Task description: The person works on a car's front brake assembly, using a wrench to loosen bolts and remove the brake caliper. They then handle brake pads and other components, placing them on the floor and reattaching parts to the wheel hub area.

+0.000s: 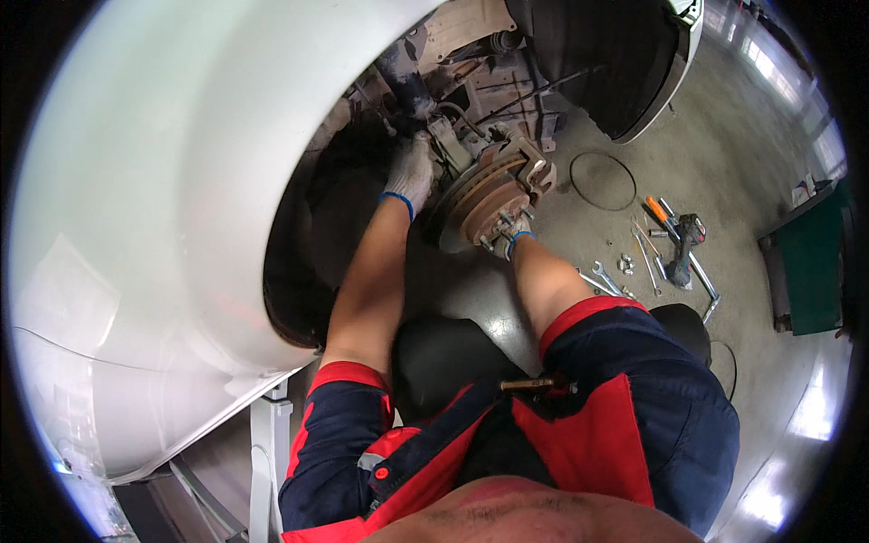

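Observation:
A rusty brake disc point(478, 201) with wheel studs on its hub point(503, 223) sits in the open wheel arch, its caliper point(534, 168) at the upper right. My left hand point(412, 172), in a white knit glove with a blue cuff, reaches behind the disc's left side. Its fingers are curled at the lower end of the dark strut point(405, 86); whatever they grip is hidden. At the hub's near lower side is my right hand point(520, 228), also gloved. The studs and my wrist cover most of it, so its fingers cannot be made out.
White bodywork point(199, 163) curves round on the left, above a grey lift support point(270, 452). On the floor at the right lie a cordless power tool point(688, 244), an orange-handled tool point(656, 210), wrenches point(606, 278), loose nuts point(626, 264) and a thin ring point(603, 181). Beyond stands a green cabinet point(810, 267).

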Demonstrator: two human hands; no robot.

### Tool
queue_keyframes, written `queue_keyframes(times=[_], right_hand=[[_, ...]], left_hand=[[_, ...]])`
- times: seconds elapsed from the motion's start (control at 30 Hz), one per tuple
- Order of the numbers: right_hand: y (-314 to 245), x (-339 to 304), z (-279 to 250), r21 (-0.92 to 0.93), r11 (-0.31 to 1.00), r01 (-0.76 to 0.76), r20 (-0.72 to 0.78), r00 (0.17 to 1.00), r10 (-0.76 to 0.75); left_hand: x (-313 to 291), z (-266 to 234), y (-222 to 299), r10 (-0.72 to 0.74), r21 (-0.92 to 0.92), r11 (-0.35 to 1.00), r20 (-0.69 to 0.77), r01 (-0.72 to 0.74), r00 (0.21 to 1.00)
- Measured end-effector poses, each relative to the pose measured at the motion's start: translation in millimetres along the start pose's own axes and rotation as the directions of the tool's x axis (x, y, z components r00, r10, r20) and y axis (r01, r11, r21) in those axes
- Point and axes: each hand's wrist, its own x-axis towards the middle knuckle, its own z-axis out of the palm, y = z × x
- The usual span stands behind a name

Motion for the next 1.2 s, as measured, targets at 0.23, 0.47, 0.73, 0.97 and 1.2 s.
queue_keyframes(times=[0.23,0.47,0.73,0.97,1.2], right_hand=[[22.8,-9.7,51.3,-0.012,0.999,-0.041,0.089,0.995,0.042],[1.9,-8.7,14.5,0.011,1.000,-0.010,0.007,1.000,0.010],[12.2,-9.8,17.0,0.042,0.998,-0.045,0.014,0.999,0.045],[3.7,11.0,4.9,0.035,0.994,-0.103,0.126,0.987,0.098],[-26.0,33.6,-21.3,0.091,0.985,-0.148,0.239,0.963,0.123]], left_hand=[[27.6,-42.3,-12.7,0.271,0.252,0.941,-0.162,-0.226,0.949],[-44.9,3.2,12.2,0.362,0.295,0.899,-0.080,-0.325,0.929],[-65.5,38.6,15.2,0.454,0.437,0.837,-0.220,-0.328,0.864],[-78.7,45.6,26.1,0.462,0.604,0.760,-0.246,-0.238,0.852],[-72.7,63.3,38.1,0.372,0.526,0.821,-0.200,-0.221,0.906]])
